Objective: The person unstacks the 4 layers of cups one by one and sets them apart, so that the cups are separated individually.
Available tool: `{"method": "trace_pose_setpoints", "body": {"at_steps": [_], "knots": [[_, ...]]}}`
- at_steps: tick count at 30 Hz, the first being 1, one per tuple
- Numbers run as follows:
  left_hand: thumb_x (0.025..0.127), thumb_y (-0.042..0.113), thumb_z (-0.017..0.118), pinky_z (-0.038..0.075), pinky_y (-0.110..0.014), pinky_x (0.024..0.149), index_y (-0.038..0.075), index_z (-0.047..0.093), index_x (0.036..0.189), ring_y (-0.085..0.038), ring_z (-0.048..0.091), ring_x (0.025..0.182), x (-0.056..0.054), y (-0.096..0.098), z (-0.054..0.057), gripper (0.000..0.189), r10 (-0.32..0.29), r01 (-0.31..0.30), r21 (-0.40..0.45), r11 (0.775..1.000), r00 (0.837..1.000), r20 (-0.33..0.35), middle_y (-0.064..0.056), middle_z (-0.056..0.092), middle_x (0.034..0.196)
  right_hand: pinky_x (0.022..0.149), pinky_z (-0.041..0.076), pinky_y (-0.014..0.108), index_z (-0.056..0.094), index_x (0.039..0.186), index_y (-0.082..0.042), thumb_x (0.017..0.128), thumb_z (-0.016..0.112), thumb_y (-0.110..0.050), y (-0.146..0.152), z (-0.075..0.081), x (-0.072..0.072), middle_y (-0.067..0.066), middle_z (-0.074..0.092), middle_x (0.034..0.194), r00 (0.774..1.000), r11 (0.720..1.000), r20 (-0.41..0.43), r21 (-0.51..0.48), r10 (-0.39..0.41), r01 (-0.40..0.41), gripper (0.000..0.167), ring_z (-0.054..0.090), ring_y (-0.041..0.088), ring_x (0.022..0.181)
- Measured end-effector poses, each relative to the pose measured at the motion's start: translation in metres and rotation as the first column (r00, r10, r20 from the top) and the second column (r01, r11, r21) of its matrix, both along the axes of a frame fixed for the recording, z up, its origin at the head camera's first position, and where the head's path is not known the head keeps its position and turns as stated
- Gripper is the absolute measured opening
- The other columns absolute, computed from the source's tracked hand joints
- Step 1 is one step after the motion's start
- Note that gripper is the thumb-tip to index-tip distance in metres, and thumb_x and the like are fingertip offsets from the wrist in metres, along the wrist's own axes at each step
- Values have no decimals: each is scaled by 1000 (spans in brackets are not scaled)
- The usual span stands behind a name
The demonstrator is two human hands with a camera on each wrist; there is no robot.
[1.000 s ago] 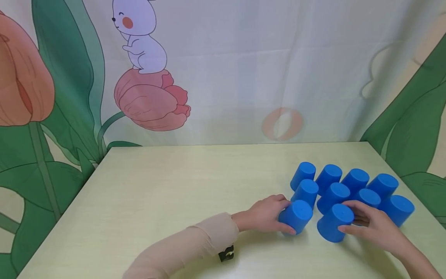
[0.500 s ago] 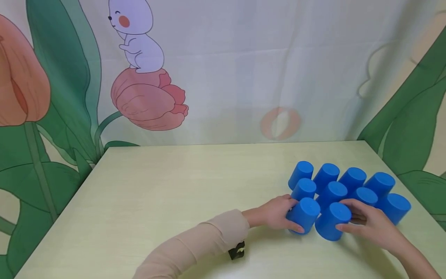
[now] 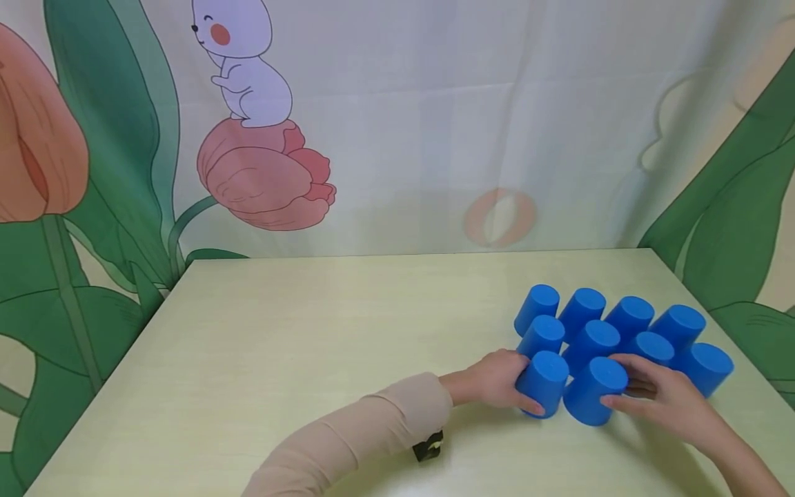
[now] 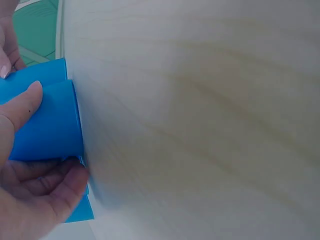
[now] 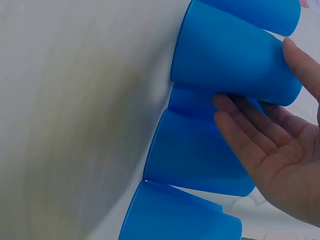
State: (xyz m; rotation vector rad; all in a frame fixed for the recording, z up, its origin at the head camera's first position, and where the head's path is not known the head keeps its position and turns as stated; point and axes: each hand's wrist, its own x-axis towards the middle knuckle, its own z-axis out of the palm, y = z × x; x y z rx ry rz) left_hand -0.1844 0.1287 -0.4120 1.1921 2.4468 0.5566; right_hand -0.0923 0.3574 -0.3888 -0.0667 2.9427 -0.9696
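Observation:
Two upside-down blue cups stand side by side at the front of a cluster, almost touching. My left hand (image 3: 495, 379) holds the left one, a blue cup (image 3: 544, 381), from its left side. In the left wrist view its thumb (image 4: 27, 106) lies on one side of that cup, the fingers on the other. My right hand (image 3: 671, 400) holds the right one, a blue cup (image 3: 592, 395), with thumb in front and fingers behind. The right wrist view shows this cup (image 5: 230, 55) between thumb and fingers; its base meets the table.
Behind the held cups stand several more upside-down blue cups (image 3: 629, 316) in rows, with one cup (image 3: 704, 367) right of my right hand. They sit on the right of the pale wooden table (image 3: 279, 359). A printed curtain (image 3: 397, 138) hangs behind. A small black object (image 3: 428, 446) shows beneath the left sleeve.
My left hand has slid its cup to the right, closing most of the gap to the right hand's cup. The right hand has stayed almost still on its cup.

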Motion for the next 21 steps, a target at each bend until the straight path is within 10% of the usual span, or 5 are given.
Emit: {"method": "trace_pose_setpoints", "body": {"at_steps": [10, 15, 21], "knots": [[72, 46, 73, 44, -13, 62, 15, 62, 93, -1, 55, 67, 7, 1, 13, 39, 78, -86, -104, 991, 994, -73, 8, 63, 76, 75, 49, 50, 47, 122, 9, 75, 72, -39, -1, 5, 2, 31, 55, 111, 999, 997, -39, 79, -3, 6, 72, 59, 42, 93], [78, 44, 69, 47, -19, 70, 14, 56, 119, -5, 58, 90, 3, -24, 18, 53, 83, -83, -12, 996, 996, -28, 5, 64, 103, 75, 48, 52, 47, 123, 10, 79, 69, -39, -8, 21, 6, 32, 52, 116, 994, 991, -110, 131, -19, 33, 69, 56, 47, 96], [82, 56, 56, 35, -40, 100, 15, 18, 145, -22, 33, 130, -4, -86, 30, 85, 124, -121, 28, 992, 979, -162, -7, 32, 144, 74, 40, 64, 39, 132, 3, 82, 68, -33, -19, 49, -6, 34, 45, 124, 969, 986, -247, 166, 24, 18, 69, 47, 54, 102]]}}
